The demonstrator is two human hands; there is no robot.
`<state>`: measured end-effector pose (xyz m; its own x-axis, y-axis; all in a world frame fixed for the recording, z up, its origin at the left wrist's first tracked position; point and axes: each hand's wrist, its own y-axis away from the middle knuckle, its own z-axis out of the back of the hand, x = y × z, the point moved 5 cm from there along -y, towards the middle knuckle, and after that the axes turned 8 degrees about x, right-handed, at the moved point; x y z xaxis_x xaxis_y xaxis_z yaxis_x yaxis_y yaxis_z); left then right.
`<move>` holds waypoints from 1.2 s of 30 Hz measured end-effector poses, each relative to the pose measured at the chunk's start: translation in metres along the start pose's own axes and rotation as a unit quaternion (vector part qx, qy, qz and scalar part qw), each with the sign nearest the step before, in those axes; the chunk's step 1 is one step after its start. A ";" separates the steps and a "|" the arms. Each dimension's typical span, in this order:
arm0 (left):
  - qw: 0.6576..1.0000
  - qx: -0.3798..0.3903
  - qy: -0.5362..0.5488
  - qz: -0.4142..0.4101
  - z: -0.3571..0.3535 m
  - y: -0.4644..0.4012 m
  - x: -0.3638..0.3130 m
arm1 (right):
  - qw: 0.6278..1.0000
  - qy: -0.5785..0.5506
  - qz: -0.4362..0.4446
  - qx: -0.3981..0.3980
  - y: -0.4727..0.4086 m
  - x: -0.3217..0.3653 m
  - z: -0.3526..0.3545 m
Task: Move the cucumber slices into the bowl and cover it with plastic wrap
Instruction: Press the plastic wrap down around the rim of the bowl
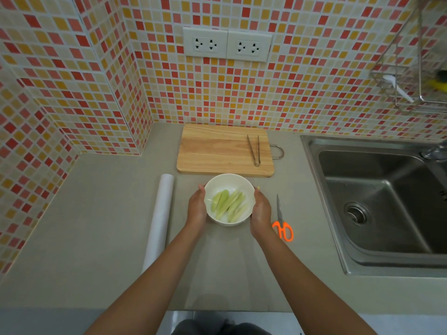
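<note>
Now, left to right: plastic wrap roll (159, 221) lying on tabletop (96, 226); left hand (197, 209) and right hand (261, 211) cupping the sides of white bowl (228, 182), fingers curved round it; cucumber slices (228, 205) inside bowl; orange scissors (282, 223) just right.

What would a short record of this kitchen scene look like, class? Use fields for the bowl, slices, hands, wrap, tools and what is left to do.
bowl: white bowl on the counter, in front of the board
slices: cucumber slices lie inside the bowl
left hand: cups the bowl's left side
right hand: cups the bowl's right side
wrap: roll lies left of the bowl; no wrap visible over the bowl
tongs: on the board
scissors: right of the bowl
left to do: cover the bowl
</note>
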<state>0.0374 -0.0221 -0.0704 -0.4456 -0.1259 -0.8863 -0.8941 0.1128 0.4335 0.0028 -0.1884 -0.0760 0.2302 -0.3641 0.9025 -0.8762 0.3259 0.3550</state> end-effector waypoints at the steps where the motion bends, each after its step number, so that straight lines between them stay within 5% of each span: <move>1: 1.000 0.008 0.000 -0.002 0.000 -0.001 -0.001 | 1.000 0.002 0.002 0.001 -0.002 0.001 0.000; 18: 0.999 0.033 0.000 -0.018 -0.005 -0.028 -0.002 | 1.000 0.023 -0.011 0.007 -0.028 -0.003 0.000; 28: 0.998 -0.029 0.040 -0.033 0.000 -0.022 0.006 | 0.995 -0.079 0.011 -0.056 -0.025 -0.013 0.006; 36: 0.998 -0.003 0.019 -0.061 -0.006 -0.026 0.003 | 0.993 -0.095 0.017 -0.072 -0.022 -0.024 -0.006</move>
<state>0.0592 -0.0310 -0.0837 -0.3353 -0.1757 -0.9256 -0.9418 0.0890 0.3243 0.0192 -0.1819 -0.1037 0.1048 -0.5049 0.8568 -0.8092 0.4575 0.3686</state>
